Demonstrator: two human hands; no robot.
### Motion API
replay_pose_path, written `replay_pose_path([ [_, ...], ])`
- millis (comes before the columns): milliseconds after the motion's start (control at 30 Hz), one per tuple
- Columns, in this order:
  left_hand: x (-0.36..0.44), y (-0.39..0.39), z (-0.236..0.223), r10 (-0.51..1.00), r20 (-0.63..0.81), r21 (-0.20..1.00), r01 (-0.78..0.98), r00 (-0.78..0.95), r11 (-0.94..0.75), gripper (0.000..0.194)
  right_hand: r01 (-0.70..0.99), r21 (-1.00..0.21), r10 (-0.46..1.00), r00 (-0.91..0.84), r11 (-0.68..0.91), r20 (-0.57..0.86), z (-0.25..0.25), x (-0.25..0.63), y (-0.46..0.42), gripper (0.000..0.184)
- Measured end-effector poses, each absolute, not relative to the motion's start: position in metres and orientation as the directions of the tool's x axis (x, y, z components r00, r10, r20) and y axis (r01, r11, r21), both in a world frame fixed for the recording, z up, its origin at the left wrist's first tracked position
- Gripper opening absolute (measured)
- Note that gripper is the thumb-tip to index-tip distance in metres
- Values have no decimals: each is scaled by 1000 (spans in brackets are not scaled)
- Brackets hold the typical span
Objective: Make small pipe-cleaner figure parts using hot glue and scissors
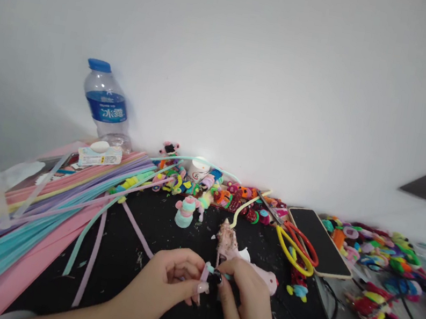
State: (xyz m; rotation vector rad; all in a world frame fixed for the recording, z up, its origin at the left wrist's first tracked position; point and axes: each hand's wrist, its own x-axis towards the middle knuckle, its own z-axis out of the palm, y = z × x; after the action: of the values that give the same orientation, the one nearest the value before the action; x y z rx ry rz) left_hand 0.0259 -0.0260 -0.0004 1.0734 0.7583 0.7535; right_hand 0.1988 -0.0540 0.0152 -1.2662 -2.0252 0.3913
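My left hand [172,278] pinches a small lilac pipe cleaner piece [205,272] between thumb and fingers, at the near middle of the black mat. Close against it, my right hand [248,301] has its thumb and index finger closed on a short mint pipe cleaner piece [211,268]. A glossy black spot shows at those right fingertips; I cannot tell what it is. Just beyond the hands lies a pink hot glue gun [261,277] with a crusted nozzle, partly hidden by my right hand. A small pink and mint pipe cleaner figure [185,212] stands farther back.
Long pastel pipe cleaners [64,216] spread over the left side. A water bottle [108,104] leans at the wall. Scissors [297,244] with red and yellow handles lie right, beside a phone [319,242]. Small colourful figures [231,198] line the back; a cable [334,310] runs at right.
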Motion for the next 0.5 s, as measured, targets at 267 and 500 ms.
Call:
replay_pose_path([
  [267, 27, -26, -1, 825, -161, 939, -173, 541, 297, 14, 642, -576, 853, -275, 506, 444, 16, 199, -53, 12],
  [500, 26, -28, -1, 841, -160, 951, -149, 517, 272, 12, 635, -566, 845, -311, 526, 436, 17, 198, -54, 14],
])
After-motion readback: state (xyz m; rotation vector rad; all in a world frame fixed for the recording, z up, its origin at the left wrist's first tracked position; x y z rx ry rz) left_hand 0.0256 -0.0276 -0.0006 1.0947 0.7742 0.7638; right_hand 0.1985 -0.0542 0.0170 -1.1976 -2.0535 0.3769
